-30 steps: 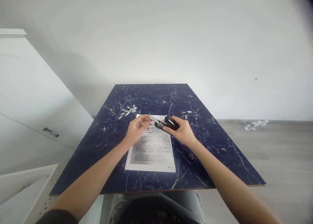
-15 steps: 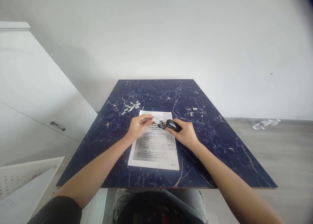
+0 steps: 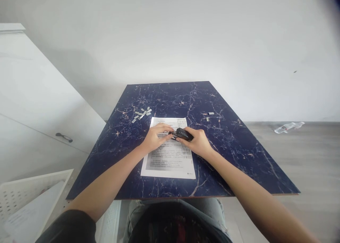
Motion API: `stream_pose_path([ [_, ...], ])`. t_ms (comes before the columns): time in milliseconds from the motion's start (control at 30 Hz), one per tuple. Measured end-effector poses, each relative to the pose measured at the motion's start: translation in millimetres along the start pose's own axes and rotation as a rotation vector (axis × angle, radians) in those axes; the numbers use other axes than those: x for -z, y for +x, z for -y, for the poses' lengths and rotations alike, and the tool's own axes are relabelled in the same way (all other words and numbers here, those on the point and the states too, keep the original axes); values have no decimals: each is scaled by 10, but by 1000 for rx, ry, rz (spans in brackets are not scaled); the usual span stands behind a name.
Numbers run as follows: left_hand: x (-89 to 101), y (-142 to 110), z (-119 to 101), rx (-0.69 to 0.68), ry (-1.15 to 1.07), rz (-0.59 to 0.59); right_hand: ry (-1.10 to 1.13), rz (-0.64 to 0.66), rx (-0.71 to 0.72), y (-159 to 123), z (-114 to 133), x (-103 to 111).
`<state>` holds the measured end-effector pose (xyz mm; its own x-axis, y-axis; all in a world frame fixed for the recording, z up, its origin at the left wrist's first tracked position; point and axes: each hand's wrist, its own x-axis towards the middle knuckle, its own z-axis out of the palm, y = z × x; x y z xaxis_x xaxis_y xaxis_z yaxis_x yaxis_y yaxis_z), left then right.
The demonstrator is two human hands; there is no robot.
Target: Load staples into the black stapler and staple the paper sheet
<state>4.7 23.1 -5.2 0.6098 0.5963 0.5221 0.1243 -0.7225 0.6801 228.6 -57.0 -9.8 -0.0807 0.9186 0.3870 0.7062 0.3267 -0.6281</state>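
My right hand (image 3: 199, 140) is wrapped round a black stapler (image 3: 183, 133), which is held over a printed sheet of paper (image 3: 167, 165). My left hand (image 3: 157, 137) closes its thumb and fingers on the stapler's left end, where a little shiny metal shows. The fingers partly cover that end, so I cannot make out whether a small piece is pinched there as well. Beneath both hands the paper lies flat on the dark blue marbled table (image 3: 164, 98).
Several small silver staple strips (image 3: 142, 114) lie in a loose pile left of the paper's top. Two more small pieces (image 3: 210, 113) are at the right. A white basket (image 3: 34, 175) stands lower left, and clear plastic wrapping (image 3: 289, 127) lies on the floor.
My left hand has moved right, up against the stapler. The silver metal part that stuck out toward it is now mostly out of sight. The view has shifted slightly.
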Motion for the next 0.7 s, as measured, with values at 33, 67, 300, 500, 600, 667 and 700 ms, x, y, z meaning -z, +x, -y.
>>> stream_pose_path([
  [33, 3, 2, -6, -6, 0, 5, -1, 2, 3, -1, -2, -2],
  [67, 4, 4, -11, -11, -1, 8, -2, 3, 5, -1, -5, -4],
  [300, -15, 4, -18, -3, 2, 26, 6, 18, 5, -5, -1, -10],
  [500, 10, 4, -2, -6, 16, 29, 3, 0, -12, 7, -2, 3],
  [600, 53, 8, 61, 22, 17, -43, -6, -25, -37, 26, -24, 33],
  [667, 73, 8, 114, 30, 10, -101, -6, -32, -61, 39, -40, 55],
  [700, 76, 6, 138, 32, 3, -117, -6, -31, -71, 45, -48, 65],
])
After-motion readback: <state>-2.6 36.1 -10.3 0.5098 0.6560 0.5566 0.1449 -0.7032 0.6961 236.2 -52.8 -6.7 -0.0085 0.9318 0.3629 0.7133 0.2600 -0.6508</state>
